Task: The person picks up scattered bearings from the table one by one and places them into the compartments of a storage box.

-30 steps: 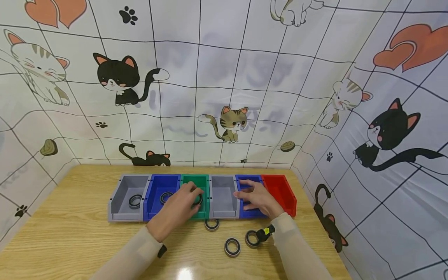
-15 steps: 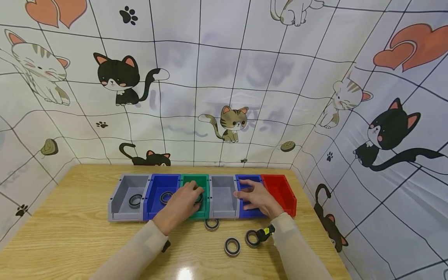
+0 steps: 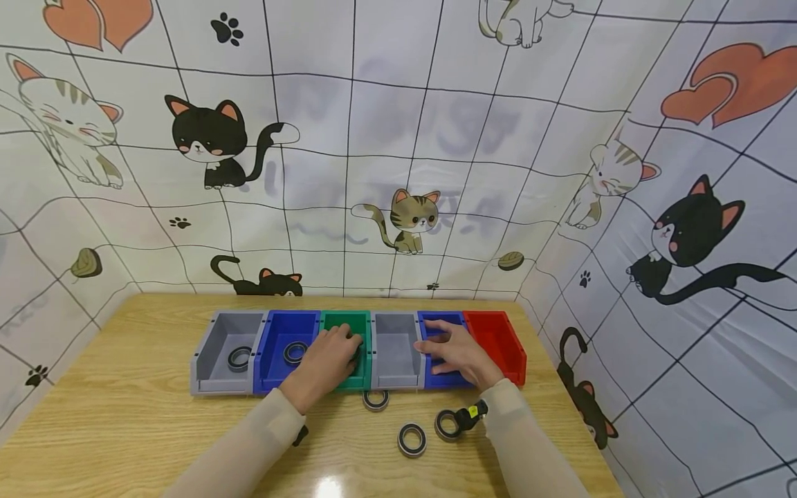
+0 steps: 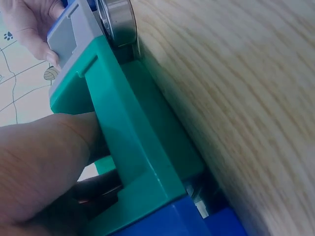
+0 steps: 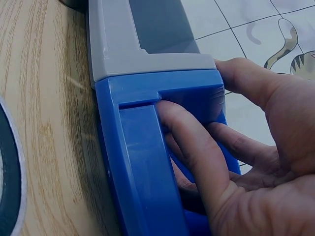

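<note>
In the head view my left hand reaches into the green bin, fingers bent downward; whether they grip anything is hidden. The left wrist view has this hand inside the green bin's front wall, its fingertips out of sight. My right hand is spread over the right-hand blue bin. From the right wrist, its fingers are seen touching the blue bin's walls, with no bearing between them. Ball bearings lie in the left grey bin and the left blue bin.
A middle grey bin and a red bin complete the joined row. Three bearings are on the wooden table: one against the bins' front, one nearer, one beside the right wrist strap. A cat-print curtain hangs behind.
My left hand has shifted slightly right and deeper over the green bin. A bearing visible there beside its fingers earlier is now covered. The right hand has stayed in place.
</note>
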The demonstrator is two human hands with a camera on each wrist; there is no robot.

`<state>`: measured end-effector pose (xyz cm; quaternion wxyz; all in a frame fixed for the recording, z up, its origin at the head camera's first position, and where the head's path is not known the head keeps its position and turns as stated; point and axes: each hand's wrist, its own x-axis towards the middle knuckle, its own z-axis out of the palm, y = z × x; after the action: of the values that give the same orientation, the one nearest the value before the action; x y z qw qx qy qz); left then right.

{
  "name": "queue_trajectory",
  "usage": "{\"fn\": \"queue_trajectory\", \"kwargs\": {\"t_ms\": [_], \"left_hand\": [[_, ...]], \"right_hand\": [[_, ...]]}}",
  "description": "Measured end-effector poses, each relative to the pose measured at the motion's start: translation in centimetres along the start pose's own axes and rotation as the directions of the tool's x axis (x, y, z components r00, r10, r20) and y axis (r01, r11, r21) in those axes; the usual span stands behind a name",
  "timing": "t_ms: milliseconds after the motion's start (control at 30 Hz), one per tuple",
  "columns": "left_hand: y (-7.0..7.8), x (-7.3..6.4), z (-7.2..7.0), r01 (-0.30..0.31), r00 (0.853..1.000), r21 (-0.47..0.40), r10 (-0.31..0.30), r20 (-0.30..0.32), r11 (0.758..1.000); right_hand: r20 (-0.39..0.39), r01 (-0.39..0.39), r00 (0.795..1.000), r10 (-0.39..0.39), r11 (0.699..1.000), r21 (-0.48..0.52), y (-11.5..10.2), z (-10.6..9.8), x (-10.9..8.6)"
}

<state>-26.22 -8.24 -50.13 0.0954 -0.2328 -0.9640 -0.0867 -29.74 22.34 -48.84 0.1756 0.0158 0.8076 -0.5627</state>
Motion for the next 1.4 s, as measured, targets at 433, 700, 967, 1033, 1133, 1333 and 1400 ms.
{"fn": "queue_trajectory", "kwargs": {"t_ms": [433,700,967,1033,1133,1333,1400], "left_hand": [[0.1,0.2,0.7,0.01,1.0,0.06,-0.009,-0.008,0.998],[-0.8,0.4,1.9,-0.044,0.995,0.062,0.049,-0.089,0.997],[0.4,0.3,0.0,0.015,1.0,0.026,-0.015,0.001,1.0],[0.5,0.3,-0.1,0.016,1.0,0.025,-0.016,0.005,1.0],[0.5,0.3,-0.2,0.007,1.0,0.012,-0.007,0.006,1.0],[0.3,0.1,-0.7,-0.002,0.999,-0.017,0.001,-0.051,1.0],[0.2,-0.1,-1.0,0.015,0.997,-0.014,-0.016,-0.072,1.0]], "right_hand": [[-0.007,-0.002,1.0,0.002,1.0,-0.003,0.2,0.1,0.0],[-0.008,0.0,1.0,0.0,1.0,-0.002,0.2,0.1,-0.1],[-0.006,0.0,1.0,0.0,1.0,-0.007,0.1,0.1,-0.1],[-0.005,0.002,1.0,-0.002,1.0,-0.007,0.1,0.0,-0.1],[-0.005,0.003,1.0,-0.003,1.0,-0.009,0.1,-0.1,-0.1],[-0.004,0.003,1.0,-0.003,1.0,-0.004,0.1,-0.1,-0.1],[0.0,0.006,1.0,-0.006,1.0,0.001,0.1,0.0,-0.2]]}}
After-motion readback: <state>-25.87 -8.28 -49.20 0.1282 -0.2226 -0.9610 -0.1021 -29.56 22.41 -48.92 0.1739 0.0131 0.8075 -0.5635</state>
